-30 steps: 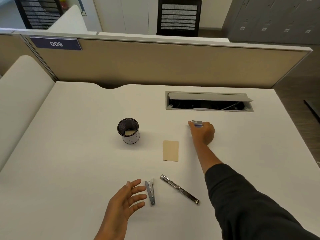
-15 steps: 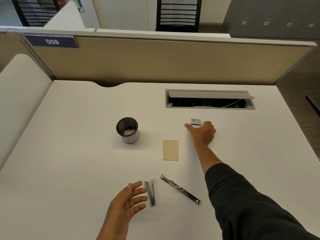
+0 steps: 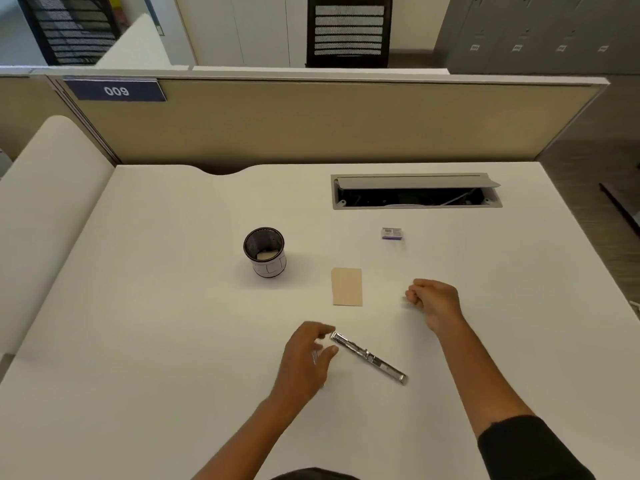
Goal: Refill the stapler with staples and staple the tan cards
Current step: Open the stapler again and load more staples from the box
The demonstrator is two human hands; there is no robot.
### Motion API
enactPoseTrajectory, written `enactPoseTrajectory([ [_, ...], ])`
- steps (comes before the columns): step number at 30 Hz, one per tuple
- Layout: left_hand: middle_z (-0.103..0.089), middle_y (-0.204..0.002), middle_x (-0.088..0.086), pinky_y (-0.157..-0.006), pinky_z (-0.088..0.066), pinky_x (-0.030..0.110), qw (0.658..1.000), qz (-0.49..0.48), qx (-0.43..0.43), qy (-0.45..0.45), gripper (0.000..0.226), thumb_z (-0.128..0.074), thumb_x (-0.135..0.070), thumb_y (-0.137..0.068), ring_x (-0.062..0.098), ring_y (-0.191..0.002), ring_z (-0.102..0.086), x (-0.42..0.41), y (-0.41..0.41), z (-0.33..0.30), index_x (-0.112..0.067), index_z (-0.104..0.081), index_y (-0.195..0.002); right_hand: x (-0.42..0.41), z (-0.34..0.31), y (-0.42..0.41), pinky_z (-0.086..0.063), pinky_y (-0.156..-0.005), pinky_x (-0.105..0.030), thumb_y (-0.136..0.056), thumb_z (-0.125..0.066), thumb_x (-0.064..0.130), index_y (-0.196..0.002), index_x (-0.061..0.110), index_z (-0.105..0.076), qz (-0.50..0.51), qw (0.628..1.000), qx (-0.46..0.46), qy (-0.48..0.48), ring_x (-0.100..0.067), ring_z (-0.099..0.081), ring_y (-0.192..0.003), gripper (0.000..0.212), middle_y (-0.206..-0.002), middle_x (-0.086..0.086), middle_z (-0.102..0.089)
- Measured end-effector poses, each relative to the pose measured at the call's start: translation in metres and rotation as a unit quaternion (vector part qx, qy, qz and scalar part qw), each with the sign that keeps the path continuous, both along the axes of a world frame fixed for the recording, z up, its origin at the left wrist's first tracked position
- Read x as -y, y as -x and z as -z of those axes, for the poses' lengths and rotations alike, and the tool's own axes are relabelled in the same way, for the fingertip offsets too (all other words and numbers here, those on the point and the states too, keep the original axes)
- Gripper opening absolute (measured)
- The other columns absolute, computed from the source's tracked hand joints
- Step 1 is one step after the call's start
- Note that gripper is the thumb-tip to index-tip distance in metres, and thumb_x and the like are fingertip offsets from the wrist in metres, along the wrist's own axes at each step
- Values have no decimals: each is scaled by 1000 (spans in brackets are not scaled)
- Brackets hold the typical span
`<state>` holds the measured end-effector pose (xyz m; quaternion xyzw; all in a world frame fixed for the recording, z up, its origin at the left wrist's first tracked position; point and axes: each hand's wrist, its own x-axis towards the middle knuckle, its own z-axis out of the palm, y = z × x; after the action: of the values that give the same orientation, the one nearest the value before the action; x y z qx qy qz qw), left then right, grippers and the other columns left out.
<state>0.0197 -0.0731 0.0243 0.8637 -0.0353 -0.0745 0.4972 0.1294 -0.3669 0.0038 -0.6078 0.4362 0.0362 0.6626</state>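
Observation:
A long chrome stapler rail [image 3: 369, 358] lies slanted on the white desk [image 3: 173, 341] near me. My left hand [image 3: 306, 362] covers the small grey stapler piece [image 3: 315, 357] just left of the rail, its fingers and thumb curled round it; only a sliver of grey shows. The tan cards [image 3: 346, 286] lie flat in a stack at mid-desk. Farther back lies the small purple-and-white staple box [image 3: 392, 233], untouched. My right hand [image 3: 434, 301] hovers right of the cards with its fingers curled in; nothing shows inside them.
A black mesh pen cup [image 3: 265, 252] stands left of the cards. An open cable hatch [image 3: 415, 192] is set into the desk's far right. A tan partition [image 3: 311, 123] closes the back edge.
My right hand left the staple box on the desk and drew back toward me, fingers curled. My left hand moved right and forward onto the grey stapler piece, now covering it.

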Motion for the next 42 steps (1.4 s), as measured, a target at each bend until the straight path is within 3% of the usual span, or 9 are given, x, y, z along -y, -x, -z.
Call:
enactPoseTrajectory([
  [3, -62, -139, 5, -109, -42, 20, 990, 106, 45, -79, 42, -77, -6, -96, 18, -131, -55, 8, -12, 14, -10, -66, -136, -6, 3, 36, -59, -87, -42, -88, -63, -21, -109, -11, -64, -11, 999, 26, -29, -35, -67, -80, 23, -85, -27, -69],
  [6, -54, -151, 8, -112, -39, 21, 979, 156, 52, -124, 50, -74, -3, -96, 21, -141, -50, 12, -18, 28, -11, -62, -144, -13, 4, 65, -57, -96, -46, -83, -72, -18, -113, -9, -62, -15, 997, 39, -58, -38, -71, -86, 33, -87, -30, -73],
  [12, -56, -146, 6, -105, -51, 37, 963, 196, 38, -181, 54, -72, -3, -95, 23, -136, -54, 9, -28, 46, -13, -61, -148, -25, 5, 106, -62, -91, -42, -82, -74, -19, -107, -15, -67, 5, 993, 63, -95, -39, -74, -88, 26, -93, -31, -74],
  [21, -72, -106, 14, -82, -53, 47, 959, 183, 92, -194, 28, -82, 0, -86, 38, -100, -66, 8, -28, 55, -3, -81, -114, -29, 9, 130, -64, -84, -36, -77, -83, -14, -103, -9, -73, 20, 995, 72, -70, -36, -80, -89, 28, -94, -26, -78],
  [28, -66, -113, -3, -93, -29, 36, 935, 214, 111, -259, 17, -69, -12, -98, 23, -114, -56, 9, -28, 56, -18, -71, -114, -52, 12, 139, -63, -85, -36, -76, -89, -2, -95, 0, -80, -28, 992, 106, -61, -37, -80, -91, 22, -93, -23, -80],
  [31, -64, -114, -6, -92, -26, 37, 926, 226, 100, -286, 15, -66, -17, -100, 22, -114, -54, 11, -31, 53, -22, -67, -114, -63, 16, 145, -64, -77, -28, -75, -90, 2, -92, 3, -81, -50, 991, 109, -66, -37, -80, -89, 19, -93, -23, -80],
  [34, -63, -114, -5, -87, -22, 36, 922, 232, 88, -297, 15, -65, -20, -100, 22, -114, -54, 13, -35, 51, -22, -66, -115, -67, 20, 149, -65, -76, -33, -80, -87, 3, -94, 3, -81, -66, 991, 101, -56, -36, -80, -90, 16, -93, -21, -80],
  [38, -61, -118, 0, -85, -23, 35, 930, 235, 76, -272, 19, -65, -14, -101, 23, -111, -58, 16, -39, 52, -18, -64, -119, -64, 23, 150, -65, -69, -36, -85, -84, 2, -104, -2, -74, -66, 991, 99, -63, -35, -80, -89, 22, -95, -21, -80],
  [42, -63, -115, 13, -90, -45, 35, 963, 209, 35, -167, 18, -66, -1, -98, 31, -104, -61, 17, -44, 51, -6, -71, -115, -58, 24, 148, -64, -68, -33, -83, -84, 0, -107, -3, -75, -61, 991, 104, -61, -33, -78, -79, 25, -93, -24, -79],
])
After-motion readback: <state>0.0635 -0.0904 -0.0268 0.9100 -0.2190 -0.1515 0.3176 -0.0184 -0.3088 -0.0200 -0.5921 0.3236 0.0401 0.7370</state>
